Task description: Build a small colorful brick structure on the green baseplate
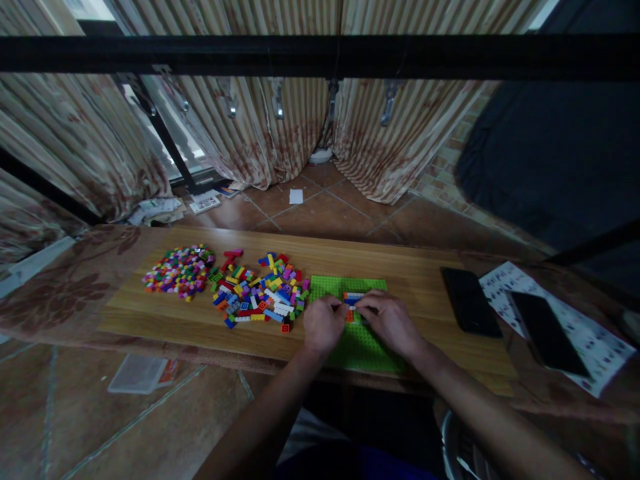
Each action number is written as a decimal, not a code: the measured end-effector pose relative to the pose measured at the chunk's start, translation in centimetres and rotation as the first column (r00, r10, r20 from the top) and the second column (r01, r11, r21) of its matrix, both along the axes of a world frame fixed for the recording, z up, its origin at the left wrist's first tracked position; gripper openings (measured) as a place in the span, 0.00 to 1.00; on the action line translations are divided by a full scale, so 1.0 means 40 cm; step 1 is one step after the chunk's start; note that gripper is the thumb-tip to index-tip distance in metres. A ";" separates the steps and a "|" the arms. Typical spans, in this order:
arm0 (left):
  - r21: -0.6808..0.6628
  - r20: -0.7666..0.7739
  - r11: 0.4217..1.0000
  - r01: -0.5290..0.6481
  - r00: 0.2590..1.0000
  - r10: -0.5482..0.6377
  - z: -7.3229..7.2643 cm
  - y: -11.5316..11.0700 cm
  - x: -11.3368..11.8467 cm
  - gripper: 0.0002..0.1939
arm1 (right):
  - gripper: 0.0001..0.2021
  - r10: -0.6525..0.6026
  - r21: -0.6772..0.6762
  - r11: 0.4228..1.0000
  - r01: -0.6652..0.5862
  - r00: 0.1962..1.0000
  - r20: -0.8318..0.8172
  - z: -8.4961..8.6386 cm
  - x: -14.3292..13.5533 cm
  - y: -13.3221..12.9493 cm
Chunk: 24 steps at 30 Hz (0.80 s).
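A green studded baseplate [350,350] lies on the wooden board, with a small group of bricks [354,297] in orange, white and blue near its middle. My left hand [324,325] is over the plate's left side, its fingers pinched at the left edge of those bricks. From the right, my right hand [391,323] reaches in, thumb and finger pressed together at the group's right edge. What either pinch holds is too small and too covered to make out. Left of the plate lies a loose heap of larger coloured bricks [260,293].
A pile of small pieces [180,270] is at the board's left. Right of the plate are a black phone-like slab [470,301], a printed sheet [607,347] and another dark device [549,333]. A black bar [320,57] crosses above, before striped curtains.
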<state>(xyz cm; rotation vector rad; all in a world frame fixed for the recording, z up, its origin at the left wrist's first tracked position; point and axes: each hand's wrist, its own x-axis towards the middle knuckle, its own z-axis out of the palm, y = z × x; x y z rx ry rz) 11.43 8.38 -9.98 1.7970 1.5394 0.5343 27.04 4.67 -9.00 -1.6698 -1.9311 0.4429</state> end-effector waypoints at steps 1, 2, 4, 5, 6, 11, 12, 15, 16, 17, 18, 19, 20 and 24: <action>-0.002 0.000 1.000 -0.001 1.000 0.001 0.000 0.001 0.000 0.09 | 0.10 -0.045 -0.007 0.999 0.044 0.998 -0.038 0.001 0.004 0.000; -0.006 0.000 1.000 -0.002 1.000 0.002 -0.001 0.002 0.001 0.09 | 0.10 -0.086 -0.009 0.996 0.085 0.994 -0.065 0.001 0.007 0.000; -0.017 -0.004 1.000 -0.006 1.000 0.006 0.000 0.005 0.001 0.09 | 0.09 -0.165 0.004 0.986 0.166 0.983 -0.078 -0.001 0.012 0.001; -0.021 -0.007 1.000 -0.007 1.000 0.007 0.000 0.006 0.001 0.09 | 0.09 -0.203 0.015 0.979 0.204 0.977 -0.063 -0.003 0.014 0.001; -0.025 -0.009 1.000 -0.009 1.000 0.009 0.001 0.007 0.002 0.09 | 0.08 -0.234 0.025 0.972 0.235 0.971 -0.039 -0.007 0.014 0.002; -0.031 -0.023 0.999 -0.014 1.000 0.014 0.010 0.007 0.003 0.09 | 0.07 -0.310 0.035 0.951 0.308 0.949 0.057 -0.030 0.009 0.007; -0.031 -0.026 0.999 -0.016 1.000 0.015 0.013 0.006 0.004 0.08 | 0.07 -0.316 0.033 0.949 0.315 0.947 0.060 -0.034 0.009 0.008; -0.027 -0.036 0.999 -0.023 0.999 0.023 0.017 0.006 0.006 0.08 | 0.07 -0.316 0.020 0.949 0.315 0.947 0.054 -0.041 0.010 0.009; -0.028 -0.038 0.999 -0.023 0.999 0.022 0.017 0.006 0.007 0.08 | 0.07 -0.309 0.016 0.951 0.309 0.949 0.054 -0.043 0.011 0.009; -0.032 -0.042 0.999 -0.024 0.999 0.022 0.017 0.006 0.008 0.08 | 0.07 -0.308 0.015 0.951 0.307 0.950 0.057 -0.044 0.011 0.010; -0.037 -0.045 0.999 -0.025 0.999 0.024 0.016 0.006 0.008 0.08 | 0.07 -0.311 0.018 0.950 0.311 0.948 0.064 -0.045 0.011 0.011; -0.041 -0.047 0.999 -0.027 0.999 0.025 0.015 0.007 0.009 0.08 | 0.07 -0.318 0.020 0.948 0.317 0.945 0.074 -0.045 0.009 0.012; -0.042 -0.048 0.999 -0.029 0.998 0.027 0.013 0.007 0.009 0.08 | 0.07 -0.326 0.021 0.946 0.325 0.942 0.084 -0.045 0.007 0.013; -0.041 -0.032 0.999 -0.011 0.999 0.010 0.011 0.016 0.005 0.08 | 0.07 -0.334 0.023 0.943 0.333 0.940 0.072 -0.031 0.000 0.012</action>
